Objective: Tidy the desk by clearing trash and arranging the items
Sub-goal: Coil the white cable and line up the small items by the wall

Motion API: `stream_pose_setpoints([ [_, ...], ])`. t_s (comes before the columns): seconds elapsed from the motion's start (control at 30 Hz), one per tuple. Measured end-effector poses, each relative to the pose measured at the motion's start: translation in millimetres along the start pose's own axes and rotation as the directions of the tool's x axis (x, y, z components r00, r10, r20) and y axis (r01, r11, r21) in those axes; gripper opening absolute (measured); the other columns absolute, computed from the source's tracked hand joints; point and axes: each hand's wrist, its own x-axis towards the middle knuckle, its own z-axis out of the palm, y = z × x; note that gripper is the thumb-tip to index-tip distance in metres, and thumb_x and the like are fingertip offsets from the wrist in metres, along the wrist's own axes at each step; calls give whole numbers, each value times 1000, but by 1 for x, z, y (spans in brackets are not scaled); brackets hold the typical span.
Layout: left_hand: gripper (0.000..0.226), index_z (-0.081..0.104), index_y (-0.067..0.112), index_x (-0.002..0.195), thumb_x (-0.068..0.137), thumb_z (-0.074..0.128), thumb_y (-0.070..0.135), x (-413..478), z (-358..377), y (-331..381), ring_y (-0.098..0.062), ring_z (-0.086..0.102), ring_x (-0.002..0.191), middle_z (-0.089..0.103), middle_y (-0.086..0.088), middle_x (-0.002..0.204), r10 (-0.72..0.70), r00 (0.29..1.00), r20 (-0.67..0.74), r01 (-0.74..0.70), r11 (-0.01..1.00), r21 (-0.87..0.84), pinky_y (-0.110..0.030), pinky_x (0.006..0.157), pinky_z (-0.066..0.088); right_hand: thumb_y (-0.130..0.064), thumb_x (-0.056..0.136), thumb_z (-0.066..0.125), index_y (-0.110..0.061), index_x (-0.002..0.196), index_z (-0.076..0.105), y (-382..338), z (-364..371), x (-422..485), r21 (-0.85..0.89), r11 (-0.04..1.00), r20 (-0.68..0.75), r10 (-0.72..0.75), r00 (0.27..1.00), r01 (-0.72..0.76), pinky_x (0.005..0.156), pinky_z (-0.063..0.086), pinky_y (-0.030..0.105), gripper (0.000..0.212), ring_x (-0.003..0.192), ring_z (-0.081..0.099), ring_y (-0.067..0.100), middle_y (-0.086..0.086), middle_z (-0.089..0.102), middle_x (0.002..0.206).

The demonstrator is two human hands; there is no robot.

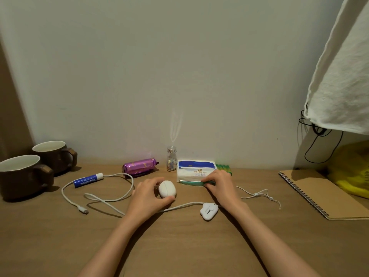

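Observation:
My left hand grips a white egg-shaped case between thumb and fingers on the wooden desk. My right hand pinches a long teal item lying in front of a tissue pack. A white cable loops across the desk's left half. It runs under my left wrist to a white cloud-shaped piece near my right wrist. A blue Vaseline tube, a purple wrapped snack and a small glass bottle lie toward the wall.
Two brown mugs stand at the far left. A spiral notebook lies at the right, with a yellow bag behind it. A thin white cord lies right of my right hand. White cloth hangs at the upper right. A green packet sits behind the tissues.

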Motion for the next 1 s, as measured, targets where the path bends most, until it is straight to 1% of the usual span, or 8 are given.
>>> stream_pose_setpoints([
  [0.13,82,57,31,122,48,71,63,0,-1,1,-12,53,105,62,11,112,26,997,-77,-29,999,-35,-37,89,51,-22,83,71,-20,102,74,-7,0,-3,39,999,-52,-20,998,22,83,42,22,19,99,57,13,-3,70,103],
  [0.2,74,57,29,122,55,79,52,0,-2,6,-10,49,104,60,11,114,62,990,-126,-66,997,-30,-31,87,47,-27,85,69,-21,102,73,-22,-6,-5,204,979,-66,22,998,-8,76,44,17,19,89,58,6,-6,70,100],
  [0.3,73,55,30,125,59,79,51,-1,-3,14,-8,45,104,56,16,115,127,973,-193,-136,990,-34,-26,83,39,-35,85,68,-21,110,68,-49,-17,-8,538,821,178,113,977,-193,66,52,16,28,87,63,5,-4,68,100],
  [0.37,74,54,31,126,59,78,52,-2,-2,19,-7,46,105,55,18,116,179,960,-215,-189,982,-28,-25,85,38,-36,84,69,-23,112,65,-62,-18,-10,591,748,301,141,943,-301,71,58,24,32,93,65,9,-2,68,104],
  [0.63,75,48,34,131,64,80,46,-7,2,36,3,45,115,52,23,124,286,927,-244,-311,948,-69,-25,97,39,-20,81,74,-18,115,56,-68,-29,-13,710,501,448,219,867,-494,85,58,34,38,101,68,22,8,67,114],
  [0.77,64,44,36,132,75,72,46,-8,7,40,2,45,120,52,19,129,291,935,-204,-316,943,-102,-28,101,39,-7,84,69,-6,115,55,-43,-45,-2,833,331,358,287,889,-443,83,58,36,34,96,67,29,18,66,108],
  [0.8,61,45,37,131,77,70,46,-9,8,39,0,45,121,51,18,130,301,937,-177,-319,945,-80,-31,102,39,-6,86,66,-5,116,55,-32,-52,3,845,323,321,329,888,-425,77,59,32,32,95,66,29,17,65,107],
  [1.0,52,46,42,130,81,62,52,-11,20,26,-2,42,125,50,17,134,339,941,-20,-336,937,94,-27,99,33,-13,91,59,-10,123,60,49,-64,19,629,599,189,501,845,-496,73,53,30,32,94,61,23,14,61,115],
])
